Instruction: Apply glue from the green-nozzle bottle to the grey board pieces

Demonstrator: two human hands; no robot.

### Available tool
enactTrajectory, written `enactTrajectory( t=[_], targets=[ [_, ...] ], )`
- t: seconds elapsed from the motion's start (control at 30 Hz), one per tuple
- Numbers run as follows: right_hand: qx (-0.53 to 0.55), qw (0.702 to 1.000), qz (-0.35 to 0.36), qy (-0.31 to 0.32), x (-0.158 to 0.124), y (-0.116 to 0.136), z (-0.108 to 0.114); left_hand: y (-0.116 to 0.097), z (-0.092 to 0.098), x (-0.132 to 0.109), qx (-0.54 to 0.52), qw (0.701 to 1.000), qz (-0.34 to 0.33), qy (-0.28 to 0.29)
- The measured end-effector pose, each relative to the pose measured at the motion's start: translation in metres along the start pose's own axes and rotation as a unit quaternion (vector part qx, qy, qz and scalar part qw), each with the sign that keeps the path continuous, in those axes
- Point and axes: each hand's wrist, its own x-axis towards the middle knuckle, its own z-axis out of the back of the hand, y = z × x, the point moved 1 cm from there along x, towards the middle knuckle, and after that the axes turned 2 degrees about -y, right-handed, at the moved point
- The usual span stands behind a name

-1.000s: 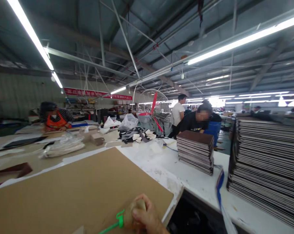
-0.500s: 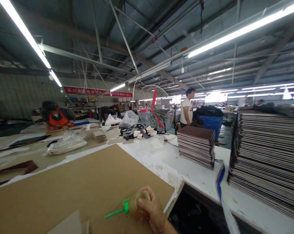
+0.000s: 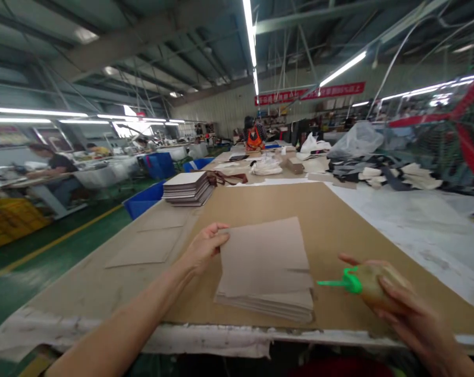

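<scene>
Between finger and thumb, my left hand (image 3: 207, 246) pinches the upper left corner of a greyish-beige cardboard sheet (image 3: 264, 256). That sheet tops a loose stack of similar sheets (image 3: 268, 308), whose lower edges fan out unevenly. To the right, my right hand (image 3: 402, 303) is wrapped round a yellowish squeeze bottle (image 3: 382, 285) with a green nozzle cap (image 3: 351, 281). The bottle is tipped on its side, its thin spout aimed left at the stack's right edge and held a little apart from it. Beneath lies a large brown board (image 3: 319, 209).
Two flat cardboard sheets (image 3: 146, 247) lie at left. Behind them stands a pile of dark-edged panels (image 3: 187, 189), beside blue bins (image 3: 143, 199). Fabric scraps (image 3: 382, 170), plastic bags (image 3: 357, 140) and a red-bladed fan (image 3: 462, 118) are at right. Co-workers sit farther off.
My view has swung left and down, bringing my left hand and the cardboard stack into sight. The bottle is still in my right hand. The tall panel stacks at right have left view.
</scene>
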Motion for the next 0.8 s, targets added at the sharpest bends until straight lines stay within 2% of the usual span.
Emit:
enactTrajectory(
  t=[0.1, 0.2, 0.3, 0.5, 0.73, 0.8],
  targets=[
    [0.006, 0.992, -0.043, 0.123, -0.004, 0.007, -0.027, -0.005, -0.015, 0.000, -0.007, 1.000, -0.008, 0.019],
    [0.000, 0.985, -0.070, 0.158, 0.000, 0.004, -0.042, -0.005, -0.023, -0.002, -0.011, 0.999, -0.015, 0.033],
    [0.006, 0.982, -0.089, 0.164, 0.002, 0.000, -0.048, -0.005, -0.026, -0.003, -0.020, 1.000, -0.016, 0.018],
    [0.012, 0.983, -0.071, 0.168, 0.006, 0.003, -0.049, -0.007, -0.030, -0.005, -0.141, 0.983, -0.063, -0.099],
    [0.050, 0.988, -0.068, 0.131, 0.015, 0.016, -0.053, 0.019, -0.062, -0.037, -0.193, 0.975, -0.015, -0.108],
    [0.056, 0.988, -0.072, 0.127, 0.017, 0.019, -0.055, 0.026, -0.071, -0.049, -0.193, 0.978, 0.011, -0.084]
  ],
)
